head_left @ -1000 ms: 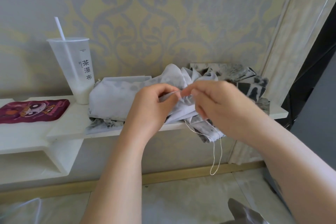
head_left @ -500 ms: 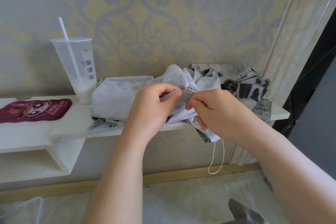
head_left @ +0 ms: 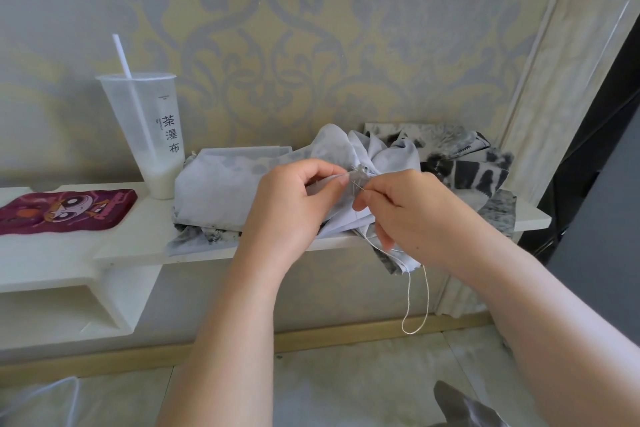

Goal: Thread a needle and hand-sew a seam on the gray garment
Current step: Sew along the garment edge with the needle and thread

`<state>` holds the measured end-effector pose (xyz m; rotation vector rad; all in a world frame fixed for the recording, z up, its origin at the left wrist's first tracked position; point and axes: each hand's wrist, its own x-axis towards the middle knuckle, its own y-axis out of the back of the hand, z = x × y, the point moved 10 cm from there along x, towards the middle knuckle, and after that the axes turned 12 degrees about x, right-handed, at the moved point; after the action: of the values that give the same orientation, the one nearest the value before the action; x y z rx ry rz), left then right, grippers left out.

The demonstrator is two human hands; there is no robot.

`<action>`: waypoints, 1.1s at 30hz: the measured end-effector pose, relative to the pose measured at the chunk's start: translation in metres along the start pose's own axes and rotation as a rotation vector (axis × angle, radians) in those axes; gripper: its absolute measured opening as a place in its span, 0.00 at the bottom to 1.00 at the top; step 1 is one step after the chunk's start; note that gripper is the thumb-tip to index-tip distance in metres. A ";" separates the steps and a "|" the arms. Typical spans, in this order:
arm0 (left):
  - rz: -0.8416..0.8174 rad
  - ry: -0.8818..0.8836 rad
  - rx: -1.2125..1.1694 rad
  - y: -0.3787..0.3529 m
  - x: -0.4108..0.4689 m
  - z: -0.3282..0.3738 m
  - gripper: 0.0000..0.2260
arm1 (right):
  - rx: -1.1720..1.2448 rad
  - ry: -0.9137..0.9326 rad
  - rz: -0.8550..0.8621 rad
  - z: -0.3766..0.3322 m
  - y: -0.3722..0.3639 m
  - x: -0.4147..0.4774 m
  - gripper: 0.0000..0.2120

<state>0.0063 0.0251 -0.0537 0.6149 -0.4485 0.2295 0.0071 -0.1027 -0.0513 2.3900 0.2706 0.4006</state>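
— Whereabouts of the gray garment (head_left: 221, 191)?
— Heaped on the shelf (head_left: 69, 246), pinched at a fold by the left hand (head_left: 291, 208); needle (head_left: 356, 184) nipped in the right hand (head_left: 415, 215), thread (head_left: 415, 305) dangling.
— Handling?
— Soft, light, probably slippery. Best gripped close beside the stitch.

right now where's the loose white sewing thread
In the head view, right of centre: the white sewing thread hangs in a loop below the right hand.

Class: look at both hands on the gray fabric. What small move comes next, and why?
Probably the right hand draws the needle through the fold of the gray garment that the left hand pinches: the needle sits at that fold, and a slack loop of thread hangs below.
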 end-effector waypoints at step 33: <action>0.125 0.041 -0.289 0.003 -0.001 0.004 0.06 | 0.117 0.268 0.245 -0.022 0.026 0.008 0.11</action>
<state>0.0029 0.0256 -0.0500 0.2987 -0.4709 0.2899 0.0086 -0.1066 -0.0170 2.4900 0.1232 0.8430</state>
